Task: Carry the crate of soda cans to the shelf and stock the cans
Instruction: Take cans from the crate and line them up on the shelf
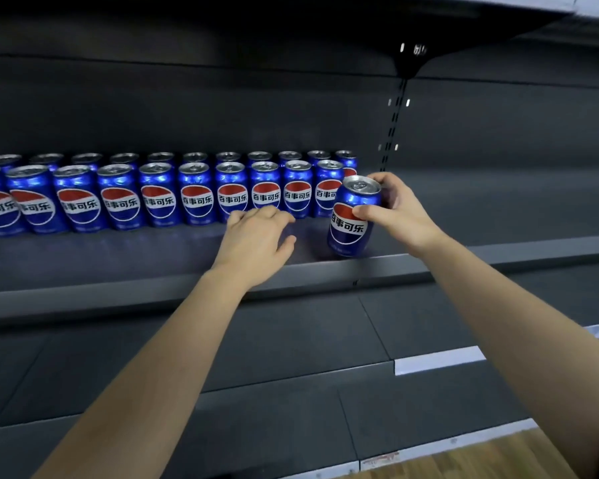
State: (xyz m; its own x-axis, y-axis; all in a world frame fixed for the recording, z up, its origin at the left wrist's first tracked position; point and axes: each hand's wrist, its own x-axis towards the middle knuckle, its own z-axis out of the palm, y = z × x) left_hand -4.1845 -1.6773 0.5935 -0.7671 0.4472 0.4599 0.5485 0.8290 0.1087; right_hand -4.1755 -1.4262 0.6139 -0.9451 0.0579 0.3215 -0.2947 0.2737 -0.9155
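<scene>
Two rows of blue soda cans [196, 195] with red, white and blue logos stand on the dark grey shelf [118, 257], running from the far left to just right of centre. My right hand [398, 209] grips one more blue can [351, 219] near its top, tilted slightly, its base on the shelf near the front lip at the right end of the rows. My left hand [256, 243] hovers with relaxed fingers in front of the front row, holding nothing. No crate is in view.
The shelf stretches bare to the right of the held can. A slotted upright [393, 126] runs up the back panel. Two lower dark shelves [291, 340] sit below, with white price strips [436, 361]. Wooden floor [481, 461] shows at the bottom right.
</scene>
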